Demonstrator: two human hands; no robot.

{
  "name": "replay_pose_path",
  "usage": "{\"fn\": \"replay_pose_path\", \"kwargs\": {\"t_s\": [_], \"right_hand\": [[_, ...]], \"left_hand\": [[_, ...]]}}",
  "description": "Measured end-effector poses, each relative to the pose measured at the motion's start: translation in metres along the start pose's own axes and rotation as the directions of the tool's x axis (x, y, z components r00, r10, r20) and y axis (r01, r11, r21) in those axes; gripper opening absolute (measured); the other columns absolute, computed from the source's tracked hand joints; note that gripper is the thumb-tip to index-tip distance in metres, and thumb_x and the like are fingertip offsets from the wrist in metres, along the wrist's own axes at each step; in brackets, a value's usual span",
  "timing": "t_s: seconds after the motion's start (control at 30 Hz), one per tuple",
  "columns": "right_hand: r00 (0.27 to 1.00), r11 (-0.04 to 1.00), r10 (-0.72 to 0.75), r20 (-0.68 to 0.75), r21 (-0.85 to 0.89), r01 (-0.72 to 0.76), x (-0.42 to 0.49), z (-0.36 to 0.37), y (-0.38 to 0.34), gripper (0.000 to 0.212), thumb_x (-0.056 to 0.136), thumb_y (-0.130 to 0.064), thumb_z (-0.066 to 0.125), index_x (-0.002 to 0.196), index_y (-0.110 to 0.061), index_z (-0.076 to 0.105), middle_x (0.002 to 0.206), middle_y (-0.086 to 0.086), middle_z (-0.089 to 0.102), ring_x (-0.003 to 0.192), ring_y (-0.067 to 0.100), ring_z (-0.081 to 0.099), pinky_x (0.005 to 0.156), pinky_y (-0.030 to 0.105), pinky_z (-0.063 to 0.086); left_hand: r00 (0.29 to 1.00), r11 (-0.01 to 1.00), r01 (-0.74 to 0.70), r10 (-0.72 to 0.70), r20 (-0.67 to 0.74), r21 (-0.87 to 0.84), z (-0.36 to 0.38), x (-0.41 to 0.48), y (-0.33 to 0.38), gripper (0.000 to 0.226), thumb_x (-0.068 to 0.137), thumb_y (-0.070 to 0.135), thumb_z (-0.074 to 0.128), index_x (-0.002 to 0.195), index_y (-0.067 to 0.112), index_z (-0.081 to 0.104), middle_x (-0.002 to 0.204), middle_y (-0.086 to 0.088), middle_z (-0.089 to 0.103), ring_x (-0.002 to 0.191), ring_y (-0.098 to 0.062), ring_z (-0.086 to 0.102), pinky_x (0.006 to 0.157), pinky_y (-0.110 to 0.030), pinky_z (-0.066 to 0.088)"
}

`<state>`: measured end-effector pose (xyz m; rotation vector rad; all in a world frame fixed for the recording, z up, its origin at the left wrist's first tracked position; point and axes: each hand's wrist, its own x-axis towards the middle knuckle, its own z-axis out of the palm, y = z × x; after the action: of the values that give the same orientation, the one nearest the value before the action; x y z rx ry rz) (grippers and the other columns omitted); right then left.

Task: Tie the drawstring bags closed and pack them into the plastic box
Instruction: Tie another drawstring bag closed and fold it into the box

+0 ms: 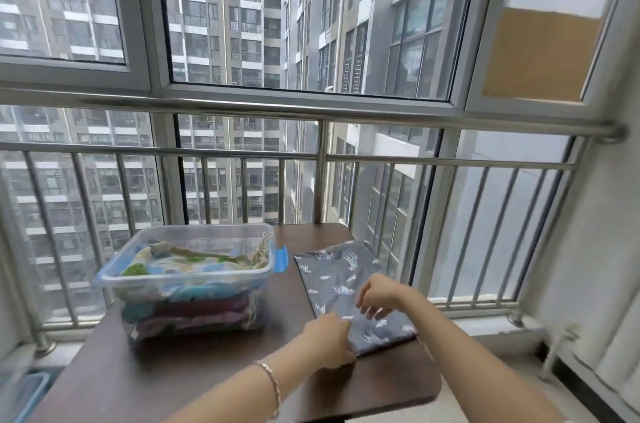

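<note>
Clear plastic box (180, 280) full of fabric bags (180, 263); grey bag (336, 273) alongside.

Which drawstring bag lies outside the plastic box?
The grey bag with white print, flat on the table right of the plastic box; the others are stacked inside it.

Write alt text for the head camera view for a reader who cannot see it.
Two hands work on a grey bag with white print lying flat on a dark table: the left hand holds its near edge, the right hand is above its middle. Beside it stands a clear plastic box stacked with packed bags.
</note>
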<state>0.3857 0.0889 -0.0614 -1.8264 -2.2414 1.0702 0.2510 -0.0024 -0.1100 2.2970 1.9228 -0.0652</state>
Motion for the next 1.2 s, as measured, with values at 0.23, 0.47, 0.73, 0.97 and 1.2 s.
{"fn": "replay_pose_path", "kwargs": {"t_s": [0.23, 0.47, 0.73, 0.97, 1.2], "right_hand": [[0.988, 0.888, 0.012, 0.152, -0.455, 0.059, -0.006, 0.002, 0.005, 0.06, 0.056, -0.05, 0.077, 0.108, -0.025, 0.063, 0.11, -0.004, 0.064, 0.1, 0.018, 0.059, 0.092, 0.036, 0.049], [0.973, 0.89, -0.139, -0.182, -0.454, 0.043, -0.009, -0.016, -0.013, 0.014, 0.085, -0.004, 0.042, 0.081, -0.01, 0.053, 0.087, 0.014, 0.063, 0.08, 0.029, 0.061, 0.059, 0.031, 0.044], [0.749, 0.925, -0.258, -0.611, -0.38, 0.008, -0.045, -0.05, -0.07, 0.018, 0.089, 0.0, 0.038, 0.09, -0.009, 0.054, 0.093, 0.01, 0.061, 0.081, 0.029, 0.055, 0.063, 0.032, 0.037], [0.346, 0.916, -0.358, -0.867, -0.254, 0.311, -0.054, -0.071, -0.108, 0.02, 0.093, 0.002, 0.04, 0.097, -0.006, 0.057, 0.08, 0.006, 0.059, 0.066, 0.021, 0.05, 0.048, 0.022, 0.026], [0.108, 0.824, -0.371, -0.923, -0.273, 0.497, -0.056, -0.08, -0.121, 0.019, 0.091, 0.003, 0.053, 0.107, -0.002, 0.063, 0.1, 0.013, 0.068, 0.086, 0.027, 0.063, 0.072, 0.024, 0.042]], "left_hand": [[0.981, 0.983, 0.07, -0.099, -0.168, -0.17, -0.022, 0.003, -0.015, 0.022, 0.096, 0.021, 0.045, 0.109, 0.01, 0.057, 0.108, -0.011, 0.063, 0.11, -0.034, 0.057, 0.085, -0.041, 0.046], [0.906, 0.831, -0.073, -0.175, -0.384, -0.551, -0.096, -0.012, -0.045, 0.031, 0.095, 0.014, 0.035, 0.065, 0.015, 0.039, 0.067, -0.002, 0.048, 0.069, -0.024, 0.047, 0.063, -0.034, 0.033], [0.94, 0.624, -0.143, -0.158, -0.304, -0.768, -0.14, -0.039, -0.079, 0.028, 0.099, 0.033, 0.044, 0.083, 0.013, 0.056, 0.069, -0.001, 0.046, 0.059, -0.013, 0.042, 0.057, -0.021, 0.033], [0.943, 0.345, -0.241, -0.137, -0.303, -0.907, -0.174, -0.055, -0.099, 0.022, 0.088, 0.032, 0.066, 0.098, 0.013, 0.062, 0.075, 0.003, 0.062, 0.063, -0.008, 0.061, 0.058, -0.021, 0.051], [0.889, 0.372, -0.34, -0.172, -0.425, -0.863, -0.2, -0.068, -0.118, 0.007, 0.093, 0.016, 0.061, 0.086, 0.017, 0.063, 0.064, 0.004, 0.049, 0.055, -0.006, 0.04, 0.05, -0.015, 0.031]]}}
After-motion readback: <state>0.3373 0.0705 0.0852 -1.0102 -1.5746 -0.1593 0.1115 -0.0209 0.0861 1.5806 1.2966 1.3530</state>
